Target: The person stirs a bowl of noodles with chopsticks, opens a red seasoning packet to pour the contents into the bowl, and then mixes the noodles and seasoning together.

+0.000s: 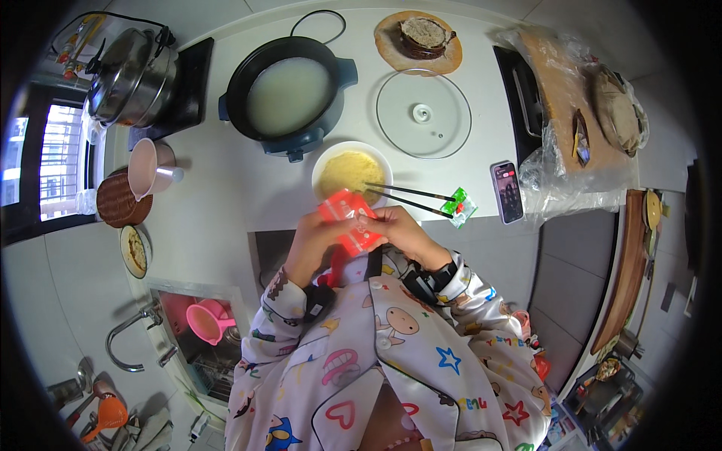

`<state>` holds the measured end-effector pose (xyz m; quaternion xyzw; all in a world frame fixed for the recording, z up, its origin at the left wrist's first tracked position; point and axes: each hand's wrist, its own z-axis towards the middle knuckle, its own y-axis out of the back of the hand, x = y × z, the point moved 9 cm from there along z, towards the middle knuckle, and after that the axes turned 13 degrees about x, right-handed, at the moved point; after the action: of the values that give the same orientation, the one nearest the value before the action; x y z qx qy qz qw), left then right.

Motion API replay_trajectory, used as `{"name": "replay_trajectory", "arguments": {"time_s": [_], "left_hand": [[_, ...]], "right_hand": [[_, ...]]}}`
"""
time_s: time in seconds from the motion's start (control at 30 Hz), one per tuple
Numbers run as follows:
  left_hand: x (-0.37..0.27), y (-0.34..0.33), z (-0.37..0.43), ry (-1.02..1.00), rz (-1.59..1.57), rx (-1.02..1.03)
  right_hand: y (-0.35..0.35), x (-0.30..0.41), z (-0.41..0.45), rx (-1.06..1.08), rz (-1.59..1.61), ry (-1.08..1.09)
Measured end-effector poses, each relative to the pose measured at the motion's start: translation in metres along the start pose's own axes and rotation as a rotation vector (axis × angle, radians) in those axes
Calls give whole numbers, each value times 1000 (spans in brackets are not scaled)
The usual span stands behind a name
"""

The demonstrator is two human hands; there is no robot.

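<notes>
Both hands grip a red seasoning packet (351,217) at the counter's front edge. My left hand (317,234) has its left side and my right hand (403,228) its right side, with the thumbs near its middle. Just beyond the packet stands a white bowl (385,163) of yellow, crumbly or noodle-like food (350,171). The packet overlaps the bowl's near rim in the view. A pair of dark chopsticks (414,193) lies across the bowl's right rim, handles pointing right. Beneath their ends is a green and clear packet (461,207).
A blue electric pot (282,135) of cloudy liquid stands behind the bowl. To its right lies a glass lid (403,132). A phone (507,191) rests near the front edge. The left counter holds a pink dipper (148,166) and a sink (217,366).
</notes>
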<state>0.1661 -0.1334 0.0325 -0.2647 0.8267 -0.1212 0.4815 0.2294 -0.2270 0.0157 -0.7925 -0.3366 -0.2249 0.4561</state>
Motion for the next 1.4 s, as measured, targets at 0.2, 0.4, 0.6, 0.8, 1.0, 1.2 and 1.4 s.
{"name": "replay_trajectory", "arguments": {"time_s": [0.2,0.4,0.6,0.8,1.0,1.2,1.4], "left_hand": [[-1,-1,-2,39,-34,-13],[-9,0,-3,-5,14,-27],[-5,14,-3,22,-29,-53],[-6,12,-1,24,-5,-94],[-1,15,-3,40,10,-114],[-2,13,-8,33,1,-120],[-2,13,-10,23,-21,-150]], "right_hand": [[0,-2,2,1,3,-2],[11,-18,-18,49,-140,-61],[144,-11,-150,-386,-657,-40],[199,43,-215,-1413,-1611,0],[223,41,-183,-1329,-1536,-132],[228,34,-189,-1416,-1496,-70],[227,22,-221,-1527,-1361,122]]}}
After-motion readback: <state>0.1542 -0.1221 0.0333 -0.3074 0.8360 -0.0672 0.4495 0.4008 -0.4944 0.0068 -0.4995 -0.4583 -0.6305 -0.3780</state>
